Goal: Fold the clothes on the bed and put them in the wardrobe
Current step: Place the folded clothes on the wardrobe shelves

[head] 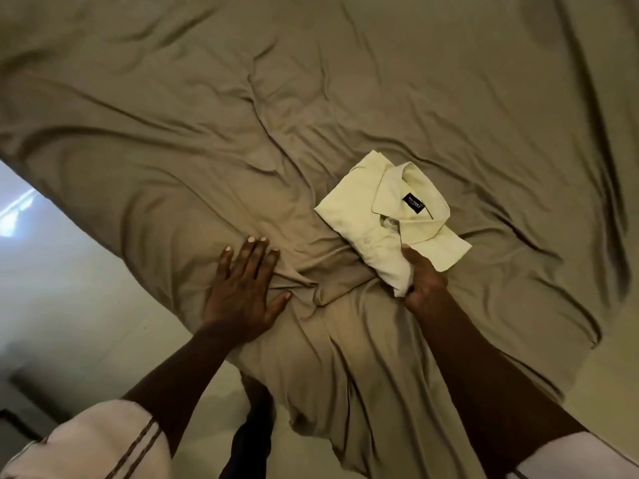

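Head cam: folded pale-yellow cotton collared shirt (387, 216) lay on olive bedsheet (311, 98), R hand (423, 281) pinching its near edge, L hand (243, 288) flat w/ fingers spread; light, floppy, prob best lifted from underneath.

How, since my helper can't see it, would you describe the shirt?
On the wrinkled olive bedsheet, right of centre, lies a pale yellow folded collared shirt. The right hand grips its near edge. It is the only garment there, with a dark collar label.

Head-worn view, downward over bed (311, 98)
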Motion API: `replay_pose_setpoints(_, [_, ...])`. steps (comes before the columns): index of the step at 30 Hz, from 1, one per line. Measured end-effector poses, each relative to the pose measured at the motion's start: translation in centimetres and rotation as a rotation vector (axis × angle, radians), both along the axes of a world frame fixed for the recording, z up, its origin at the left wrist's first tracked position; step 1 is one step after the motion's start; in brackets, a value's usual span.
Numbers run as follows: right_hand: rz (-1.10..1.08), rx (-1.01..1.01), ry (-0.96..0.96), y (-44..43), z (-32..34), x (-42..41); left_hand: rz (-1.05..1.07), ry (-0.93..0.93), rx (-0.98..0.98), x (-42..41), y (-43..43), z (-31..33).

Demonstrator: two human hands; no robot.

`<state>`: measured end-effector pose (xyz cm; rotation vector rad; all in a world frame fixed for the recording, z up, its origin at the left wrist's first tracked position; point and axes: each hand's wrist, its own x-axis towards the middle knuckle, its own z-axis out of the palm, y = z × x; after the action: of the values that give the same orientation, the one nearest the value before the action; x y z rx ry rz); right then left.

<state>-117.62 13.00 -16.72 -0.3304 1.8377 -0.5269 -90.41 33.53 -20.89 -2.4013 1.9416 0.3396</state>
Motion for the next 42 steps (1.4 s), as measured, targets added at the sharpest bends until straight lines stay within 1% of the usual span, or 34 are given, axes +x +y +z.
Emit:
replay_pose_setpoints(1, [-0.025, 0.084, 0.029, -0.8, -0.6, -0.5, -0.005, 0.007, 0.02, 0.2, -0.3, 0.1])
replay_pose_setpoints(2, [0.02, 0.174, 0.023, -0.7, 0.1, -0.8, -0.009, 0.022, 0.034, 0.2, -0.4, 0.0])
replay_pose_setpoints(3, [0.077, 0.11, -0.086, 0.1, 2.3, 0.0, -0.003, 0.03, 0.046, 0.2, -0.4, -0.1])
replay_pose_setpoints(4, [0.07, 0.119, -0.195, 0.0, 4.2, 2.1, 0.001, 0.046, 0.068, 0.3, -0.4, 0.0])
replay_pose_setpoints(6, [-0.095, 0.001, -0.393, 1.0, 8.8, 3.2, 0.025, 0.075, 0.14, 0.5, -0.4, 0.9])
replay_pose_setpoints(7, [-0.087, -0.028, -0.469, 1.8, 10.4, 3.8, 0.039, 0.116, 0.181, 0.5, -0.7, 1.4])
replay_pose_setpoints(9, [-0.068, -0.095, -0.489, 3.2, 12.6, 4.8, 0.099, 0.251, 0.26, 0.6, -1.8, 4.2])
replay_pose_setpoints(10, [-0.056, -0.122, -0.521, 3.9, 13.7, 5.7, 0.187, 0.391, 0.307, 0.5, -2.3, 5.5])
replay_pose_setpoints(11, [-0.034, -0.118, -0.517, 4.6, 15.1, 6.2, 0.343, 0.57, 0.322, 0.5, -2.4, 7.9])
replay_pose_setpoints(12, [-0.004, -0.087, -0.517, 5.5, 16.3, 6.7, 0.574, 0.796, 0.285, 0.5, -2.3, 10.2])
replay_pose_setpoints(13, [0.027, -0.067, -0.542, 6.3, 17.5, 7.1, 0.85, 1.038, 0.207, 0.6, -1.9, 12.3])
replay_pose_setpoints(14, [0.082, -0.05, -0.591, 7.5, 19.7, 7.6, 1.067, 1.282, 0.155, 0.8, -0.7, 14.9])
replay_pose_setpoints(15, [0.135, -0.05, -0.625, 8.4, 20.8, 8.3, 1.206, 1.527, 0.156, 1.1, 0.4, 16.9])
replay_pose_setpoints(16, [0.201, -0.04, -0.643, 9.5, 23.0, 8.6, 1.27, 1.739, 0.143, 1.3, 2.0, 20.1])
replay_pose_setpoints(17, [0.291, -0.038, -0.643, 10.3, 24.4, 9.0, 1.272, 1.898, 0.113, 1.6, 3.8, 22.4])
replay_pose_setpoints(18, [0.387, -0.041, -0.656, 11.3, 26.1, 9.3, 1.251, 2.012, 0.008, 1.7, 5.6, 25.3])
replay_pose_setpoints(20, [0.596, -0.092, -0.651, 13.4, 30.2, 9.3, 1.212, 2.105, -0.265, 1.1, 9.9, 31.3])
replay_pose_setpoints(21, [0.689, -0.138, -0.642, 14.3, 32.0, 9.4, 1.189, 2.097, -0.366, 0.8, 11.8, 34.4])
replay_pose_setpoints(23, [0.861, -0.216, -0.59, 16.2, 35.2, 9.6, 1.229, 2.037, -0.517, 0.0, 15.4, 38.5])
replay_pose_setpoints(24, [0.939, -0.248, -0.553, 17.3, 36.7, 9.8, 1.232, 1.973, -0.582, -0.4, 17.6, 40.3])
replay_pose_setpoints(26, [1.063, -0.309, -0.529, 18.9, 38.0, 10.4, 1.244, 1.881, -0.654, -0.9, 20.9, 42.7])
replay_pose_setpoints(29, [1.253, -0.377, -0.567, 21.8, 39.8, 12.2, 1.255, 1.743, -0.726, -2.4, 25.8, 45.5])
replay_pose_setpoints(32, [1.404, -0.39, -0.588, 25.8, 41.7, 14.3, 1.288, 1.566, -0.804, -3.3, 31.4, 45.7])
replay_pose_setpoints(33, [1.434, -0.389, -0.59, 27.1, 42.0, 15.1, 1.312, 1.542, -0.843, -3.3, 33.1, 45.3])
replay_pose_setpoints(36, [1.514, -0.347, -0.566, 31.8, 42.4, 18.8, 1.409, 1.503, -1.038, -3.2, 38.7, 44.6])
replay_pose_setpoints(38, [1.534, -0.31, -0.566, 34.5, 42.2, 20.8, 1.461, 1.485, -1.125, -3.2, 41.7, 43.8])
replay_pose_setpoints(42, [1.644, -0.305, -0.643, 41.6, 41.2, 26.0, 1.594, 1.433, -1.26, -2.4, 49.7, 41.7])
